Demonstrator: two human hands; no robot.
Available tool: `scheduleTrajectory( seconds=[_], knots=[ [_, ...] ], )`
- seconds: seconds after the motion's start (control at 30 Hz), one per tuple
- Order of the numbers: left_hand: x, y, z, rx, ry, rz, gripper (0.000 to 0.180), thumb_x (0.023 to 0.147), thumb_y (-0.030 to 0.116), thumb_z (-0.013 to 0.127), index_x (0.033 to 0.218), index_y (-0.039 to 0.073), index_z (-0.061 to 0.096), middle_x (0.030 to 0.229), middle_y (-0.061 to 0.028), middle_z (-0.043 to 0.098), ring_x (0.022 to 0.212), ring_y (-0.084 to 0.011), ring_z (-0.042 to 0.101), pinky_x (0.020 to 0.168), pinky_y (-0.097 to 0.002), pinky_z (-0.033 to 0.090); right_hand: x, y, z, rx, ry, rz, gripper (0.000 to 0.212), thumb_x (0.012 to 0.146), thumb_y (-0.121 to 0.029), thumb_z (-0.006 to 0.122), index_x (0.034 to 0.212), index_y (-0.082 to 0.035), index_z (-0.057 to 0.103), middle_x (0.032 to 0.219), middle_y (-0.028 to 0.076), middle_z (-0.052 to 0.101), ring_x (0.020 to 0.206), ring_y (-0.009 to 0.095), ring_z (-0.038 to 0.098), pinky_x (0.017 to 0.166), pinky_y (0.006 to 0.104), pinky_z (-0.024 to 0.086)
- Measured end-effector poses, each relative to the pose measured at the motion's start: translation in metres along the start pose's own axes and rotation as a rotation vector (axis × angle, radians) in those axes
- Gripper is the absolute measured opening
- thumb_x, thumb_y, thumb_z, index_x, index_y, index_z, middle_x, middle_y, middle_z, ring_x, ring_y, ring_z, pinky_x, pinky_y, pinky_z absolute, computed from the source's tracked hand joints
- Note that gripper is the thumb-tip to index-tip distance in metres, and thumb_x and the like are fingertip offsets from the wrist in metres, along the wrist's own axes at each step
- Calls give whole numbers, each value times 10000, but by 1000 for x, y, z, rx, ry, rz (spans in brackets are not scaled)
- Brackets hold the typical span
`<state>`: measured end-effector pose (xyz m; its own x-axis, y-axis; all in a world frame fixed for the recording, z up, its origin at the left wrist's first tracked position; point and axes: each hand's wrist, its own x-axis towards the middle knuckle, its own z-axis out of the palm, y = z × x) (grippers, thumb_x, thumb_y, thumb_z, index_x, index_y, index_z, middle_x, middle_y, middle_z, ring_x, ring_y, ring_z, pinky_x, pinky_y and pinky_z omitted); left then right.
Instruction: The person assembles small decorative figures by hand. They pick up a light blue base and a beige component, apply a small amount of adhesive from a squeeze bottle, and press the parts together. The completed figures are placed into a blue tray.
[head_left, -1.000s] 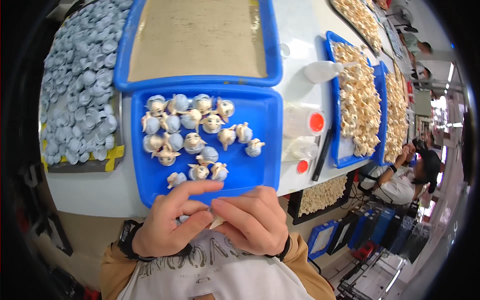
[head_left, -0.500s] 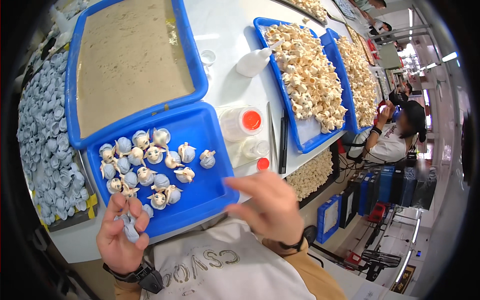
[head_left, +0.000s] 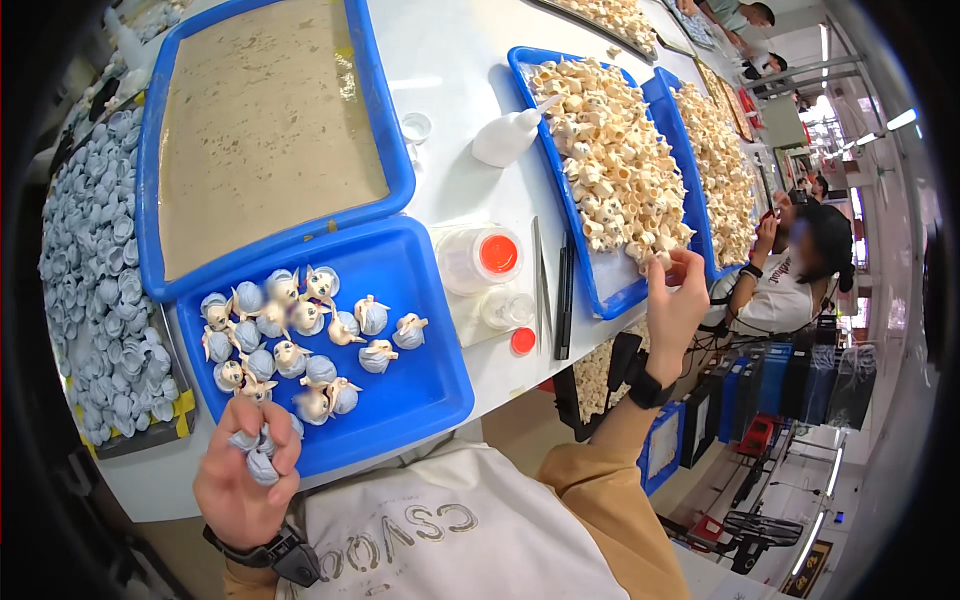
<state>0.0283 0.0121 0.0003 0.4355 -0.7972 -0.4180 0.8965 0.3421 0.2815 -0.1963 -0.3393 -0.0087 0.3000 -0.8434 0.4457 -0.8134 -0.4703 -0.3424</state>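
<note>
My left hand (head_left: 235, 490) is closed around a few grey-blue doll hair pieces (head_left: 262, 466), near the front left corner of a blue tray (head_left: 425, 395). Small doll heads (head_left: 291, 358), cream with grey-blue hair, lie in that tray, mostly toward its left. Over at the right, my right hand (head_left: 677, 312) reaches the near corner of another blue tray (head_left: 610, 302) heaped with cream doll face pieces (head_left: 615, 165). Its thumb and fingertips pinch a cream face piece (head_left: 659, 259) at the edge of the heap.
A large blue-rimmed tray (head_left: 400, 165) with a beige surface stands at the back left. Loose grey-blue hair pieces (head_left: 100, 300) fill the far left. Between the trays are a white squeeze bottle (head_left: 503, 140), a red-topped jar (head_left: 480, 262), tweezers (head_left: 541, 270) and a black pen (head_left: 565, 300). A co-worker (head_left: 785, 285) sits at right.
My right hand has swung right and away from the tray of doll heads to the heap of cream face pieces. My left hand stays put, still holding the grey-blue pieces.
</note>
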Motion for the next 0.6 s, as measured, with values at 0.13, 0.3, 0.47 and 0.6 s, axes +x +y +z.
scheduleTrajectory(
  seconds=[0.13,0.3,0.47,0.6],
  knots=[
    [-1,-3,-1,147,-63,-73,201,807,87,525,918,25,370,881,-180,464,689,-208,514,422,-245,463,-31,-61,-6,363,52,72,204,712,-53,612,894,0,537,719,28,517,604,91,467,558,231,390],
    [3,-5,5,215,-254,-315,184,861,95,476,998,16,382,886,-201,501,691,-215,564,430,-255,477,-91,-127,-32,1178,-467,-352,273,716,-70,602,967,36,583,809,133,607,739,230,575,639,317,463],
    [8,-6,13,309,-184,-546,198,882,73,435,1061,5,383,945,-143,491,704,-168,542,458,-223,471,-122,-173,-13,1374,-665,-428,328,624,-13,723,921,29,590,803,125,596,690,237,585,603,298,477],
    [7,-4,13,383,-223,-521,202,880,71,445,1066,8,395,871,-108,508,617,-114,507,472,-201,431,-123,-170,-13,1215,-661,-466,379,594,-151,806,838,28,578,658,91,582,553,159,550,485,234,403]
  ],
)
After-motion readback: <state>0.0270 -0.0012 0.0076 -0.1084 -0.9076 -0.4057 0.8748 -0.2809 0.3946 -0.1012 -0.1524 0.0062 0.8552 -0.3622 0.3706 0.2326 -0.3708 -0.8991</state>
